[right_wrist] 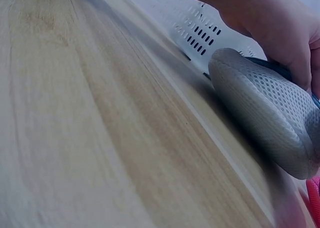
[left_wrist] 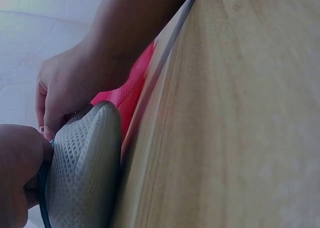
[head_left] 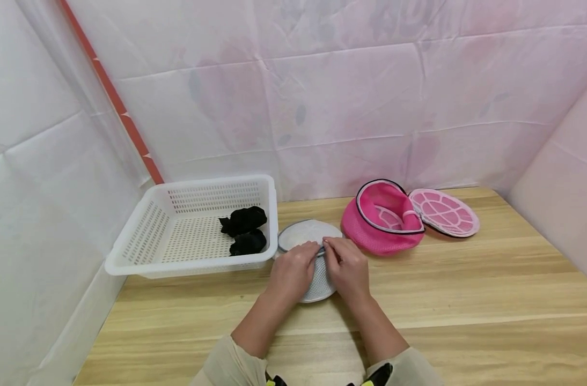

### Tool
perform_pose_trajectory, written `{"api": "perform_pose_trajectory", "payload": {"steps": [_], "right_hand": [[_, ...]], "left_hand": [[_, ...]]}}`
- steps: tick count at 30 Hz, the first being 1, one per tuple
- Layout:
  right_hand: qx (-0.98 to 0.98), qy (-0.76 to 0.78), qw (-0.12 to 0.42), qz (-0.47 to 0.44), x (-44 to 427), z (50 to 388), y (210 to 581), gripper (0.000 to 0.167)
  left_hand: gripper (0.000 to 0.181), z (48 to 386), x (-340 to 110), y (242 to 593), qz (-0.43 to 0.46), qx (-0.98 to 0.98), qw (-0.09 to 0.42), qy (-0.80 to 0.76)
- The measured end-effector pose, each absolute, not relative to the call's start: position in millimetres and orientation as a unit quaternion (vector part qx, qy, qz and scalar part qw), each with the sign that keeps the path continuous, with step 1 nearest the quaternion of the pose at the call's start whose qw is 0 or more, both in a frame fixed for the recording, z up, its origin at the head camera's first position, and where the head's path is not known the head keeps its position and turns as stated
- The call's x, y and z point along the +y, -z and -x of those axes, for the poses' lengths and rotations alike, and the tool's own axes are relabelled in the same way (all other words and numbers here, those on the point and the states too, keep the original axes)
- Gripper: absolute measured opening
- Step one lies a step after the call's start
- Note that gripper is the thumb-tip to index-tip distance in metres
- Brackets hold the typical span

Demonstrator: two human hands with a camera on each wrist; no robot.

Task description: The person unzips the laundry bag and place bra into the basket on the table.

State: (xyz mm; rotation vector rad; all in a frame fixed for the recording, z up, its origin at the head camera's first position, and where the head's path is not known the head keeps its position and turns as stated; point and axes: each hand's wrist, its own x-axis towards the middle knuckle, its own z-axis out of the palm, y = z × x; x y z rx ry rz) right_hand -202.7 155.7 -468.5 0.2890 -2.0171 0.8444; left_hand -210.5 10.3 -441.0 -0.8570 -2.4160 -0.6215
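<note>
A round white mesh laundry bag (head_left: 318, 284) with a dark zipper seam around its top stands on the table in front of me. My left hand (head_left: 293, 271) pinches the rim at the near side of its lid (head_left: 305, 231). Close beside it, my right hand (head_left: 349, 264) pinches the same zipper edge, fingertips almost meeting the left ones. In the left wrist view, the mesh side (left_wrist: 82, 163) shows below both hands. The zipper pull is too small and covered to make out clearly. The bag's inside is hidden.
Left of the bag, a white plastic basket (head_left: 144, 266) holds two black cloth bundles (head_left: 247, 230). On the right stands a pink mesh laundry bag (head_left: 382, 244), its round lid (head_left: 445, 213) folded back onto the wooden table (head_left: 491, 300). Sheet-covered walls (head_left: 342, 107) enclose the table's back and sides.
</note>
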Motion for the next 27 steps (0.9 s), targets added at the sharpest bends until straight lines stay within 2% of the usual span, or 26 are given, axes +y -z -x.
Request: {"api": "perform_pose_trajectory", "payload": {"steps": [14,27], "right_hand": [[-0.807,-0.342,0.453,-0.163,155.3,202.3,467.4,0.011],[-0.814,-0.341,0.437,-0.175,154.2,200.5,467.1,0.018]], "left_hand": [[0.021,210.0,10.5,438.9,0.313,-0.886,0.245,0.241],[0.024,211.7,8.7,439.9,0.303,-0.891,0.235,0.245]]}}
